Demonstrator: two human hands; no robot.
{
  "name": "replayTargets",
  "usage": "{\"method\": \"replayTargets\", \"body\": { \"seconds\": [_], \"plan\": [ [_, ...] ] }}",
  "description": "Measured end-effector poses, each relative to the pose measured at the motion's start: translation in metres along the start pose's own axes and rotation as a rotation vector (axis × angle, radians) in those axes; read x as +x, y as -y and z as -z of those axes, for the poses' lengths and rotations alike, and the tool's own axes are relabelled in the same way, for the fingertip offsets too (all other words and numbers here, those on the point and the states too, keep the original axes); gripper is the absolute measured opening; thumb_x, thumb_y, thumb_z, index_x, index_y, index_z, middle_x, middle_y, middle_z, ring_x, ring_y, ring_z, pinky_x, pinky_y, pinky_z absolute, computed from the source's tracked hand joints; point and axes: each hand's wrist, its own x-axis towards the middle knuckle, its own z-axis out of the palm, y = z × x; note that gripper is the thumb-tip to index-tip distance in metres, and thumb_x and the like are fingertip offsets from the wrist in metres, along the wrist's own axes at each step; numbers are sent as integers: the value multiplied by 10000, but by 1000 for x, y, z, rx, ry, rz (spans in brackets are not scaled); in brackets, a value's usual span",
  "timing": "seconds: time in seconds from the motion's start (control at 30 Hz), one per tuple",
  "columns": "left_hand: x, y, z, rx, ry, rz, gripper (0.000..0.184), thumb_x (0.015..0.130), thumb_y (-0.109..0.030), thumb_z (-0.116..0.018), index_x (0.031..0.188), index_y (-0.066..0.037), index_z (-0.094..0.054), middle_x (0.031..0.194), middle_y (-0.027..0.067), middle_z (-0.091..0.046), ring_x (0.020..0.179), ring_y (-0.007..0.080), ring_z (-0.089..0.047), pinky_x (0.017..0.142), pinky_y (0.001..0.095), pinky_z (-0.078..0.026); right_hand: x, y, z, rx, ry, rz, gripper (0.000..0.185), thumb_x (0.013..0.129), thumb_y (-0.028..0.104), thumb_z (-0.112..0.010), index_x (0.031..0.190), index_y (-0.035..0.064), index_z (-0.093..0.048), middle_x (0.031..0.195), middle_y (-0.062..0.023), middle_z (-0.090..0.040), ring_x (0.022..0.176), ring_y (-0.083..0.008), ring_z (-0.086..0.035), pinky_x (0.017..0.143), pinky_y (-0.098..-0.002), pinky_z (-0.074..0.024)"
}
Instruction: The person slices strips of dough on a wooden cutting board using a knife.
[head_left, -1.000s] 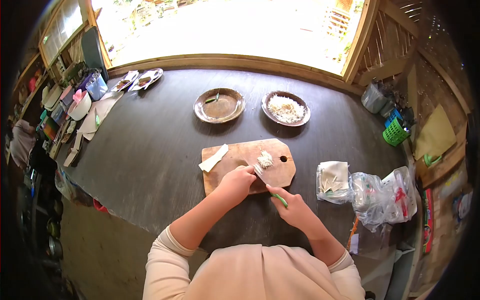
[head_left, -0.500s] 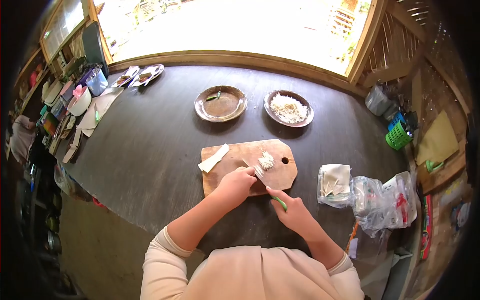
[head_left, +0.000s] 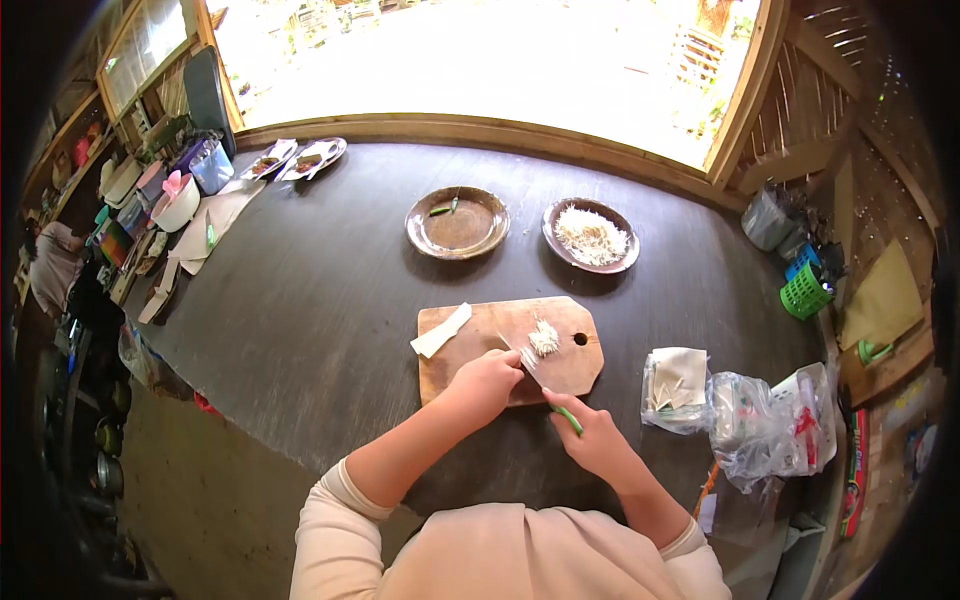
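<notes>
Right hand (head_left: 590, 435) is gripping green-handled knife (head_left: 568, 417), apparently slicing, left hand (head_left: 487, 385) is resting curled beside pale slivers (head_left: 529, 358) (exact hold hidden), next cut likely calling for steadiness.

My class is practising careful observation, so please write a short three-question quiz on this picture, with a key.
1. Which hand grips the green-handled knife? A: left; B: right; C: neither.
2. True or false: a pale flat piece lies at the left end of the cutting board.
3. What colour are the small pieces in the left-hand brown dish?

Key:
1. B, the right hand.
2. True.
3. Green.
</notes>
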Motion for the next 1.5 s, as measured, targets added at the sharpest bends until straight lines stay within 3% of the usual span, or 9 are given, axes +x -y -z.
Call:
{"method": "replayTargets", "body": {
  "seconds": [0.07,0.17,0.4,0.47,0.7,0.77,1.2,1.4,1.5],
  "plan": [
    [-1,3,-3,-12,-5,-5,98,779,-83,-646,855,-35,-685,966,87,-617,966,295,-613,844,385,-521,4,3,-6,-101,3,-52,360,951,134,-607,1309,97,-590,931,-183,-710,764,-113,-636,742,-292,-504],
    [0,5,-5,-22,-26,-20,102,780,-78,-640,860,-35,-686,970,91,-618,966,299,-614,846,388,-520,2,8,4,-24,11,-80,364,952,138,-606,1314,111,-592,869,-140,-704,702,-97,-534,711,-280,-493],
    [0,3,1,-69,-13,-13,153,770,-46,-619,899,-34,-702,1011,104,-626,985,306,-612,854,393,-515,-4,8,10,15,72,-156,355,952,147,-606,1305,113,-598,867,-128,-715,723,-102,-604,711,-293,-501],
    [1,3,1,-82,-14,-3,162,766,-43,-621,905,-34,-703,1008,105,-627,981,307,-612,852,394,-515,-2,-11,-2,18,-53,82,376,942,159,-603,1317,187,-580,765,-260,-626,670,-430,-639,604,-365,-503],
    [2,6,2,-89,-9,-24,192,751,-22,-614,917,-37,-709,975,110,-622,965,311,-610,847,397,-514,-3,1,2,-21,-36,87,374,945,157,-600,1317,183,-579,728,-268,-604,657,-428,-633,593,-372,-499],
    [0,3,3,-94,-17,-18,190,751,-19,-611,913,-37,-708,974,109,-621,965,312,-610,846,399,-514,-8,14,11,-32,61,-105,390,941,131,-611,1327,160,-573,809,-249,-643,762,-281,-728,657,-326,-513],
    [0,0,2,-68,-28,-11,107,770,-33,-609,850,-34,-680,961,97,-611,965,305,-611,840,409,-520,-6,3,0,-53,-28,63,367,947,136,-589,1313,162,-567,697,-264,-591,624,-419,-636,576,-370,-496],
    [0,1,1,16,-14,-25,82,766,-48,-628,830,-34,-677,955,95,-604,974,298,-609,840,401,-520,-8,5,0,-28,19,-31,372,953,114,-581,1324,147,-570,919,-243,-682,720,-361,-692,662,-324,-509],
    [2,0,-1,-9,8,3,80,768,-51,-626,829,-35,-676,961,94,-608,991,293,-605,849,395,-519,-4,-3,-5,-128,-39,46,364,949,143,-586,1312,166,-568,723,-278,-593,658,-428,-643,597,-384,-502]
  ]
}}
